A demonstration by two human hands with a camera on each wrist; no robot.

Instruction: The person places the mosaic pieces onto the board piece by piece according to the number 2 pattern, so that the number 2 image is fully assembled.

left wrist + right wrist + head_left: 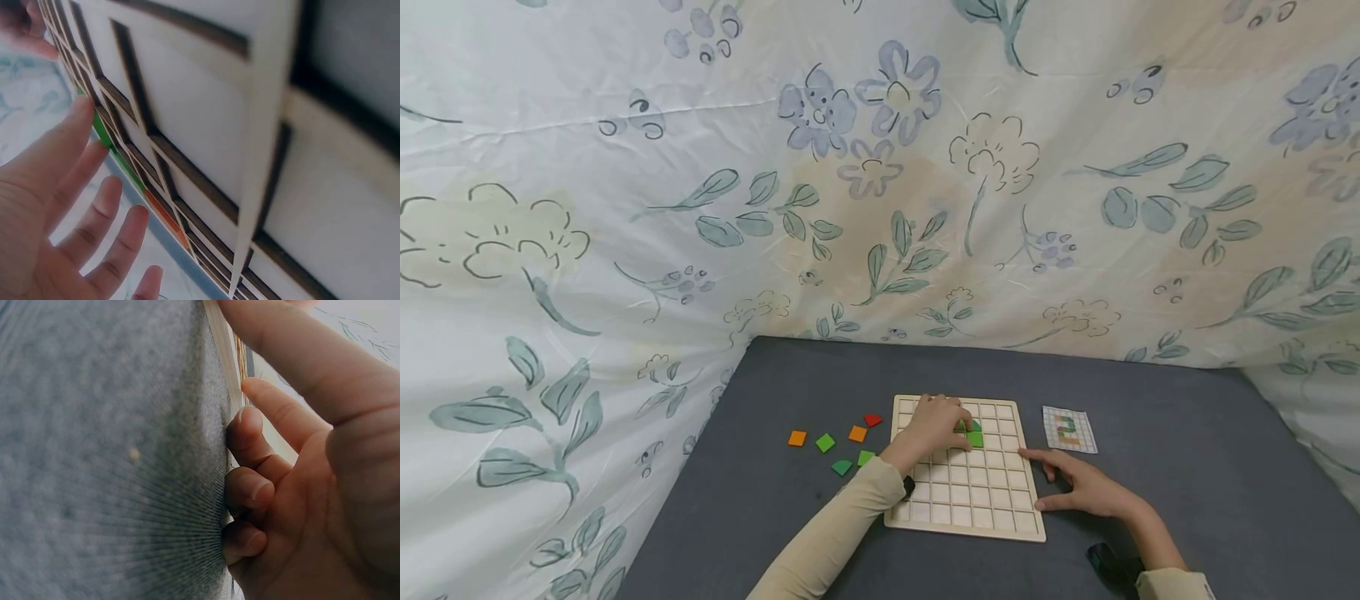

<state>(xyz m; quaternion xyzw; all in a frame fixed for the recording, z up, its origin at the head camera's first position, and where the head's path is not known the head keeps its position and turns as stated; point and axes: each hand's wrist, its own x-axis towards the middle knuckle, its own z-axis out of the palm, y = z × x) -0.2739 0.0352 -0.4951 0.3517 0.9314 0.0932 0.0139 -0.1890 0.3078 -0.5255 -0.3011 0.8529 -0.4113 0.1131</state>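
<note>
Wooden grid board [981, 496] lies on the grey table [1187, 450], green square tile [975, 439] in a cell near its 12 o'clock side. Left hand [934, 425] over the board's 11 o'clock area: fingers loosely spread, thumb and index at the green pieces, no clear pinch. Right hand [1078, 485] at 3 o'clock: thumb and index extended against the board's edge, other fingers curled in, nothing gripped; reads as bracing. Pattern card [1070, 430] at 2 o'clock, loose tiles [857, 434] (orange, green, red) around 9–10. Step in hand, my read: seating green pieces per card. Next move likely wants them flush, then left hand toward 9 o'clock for another.
</note>
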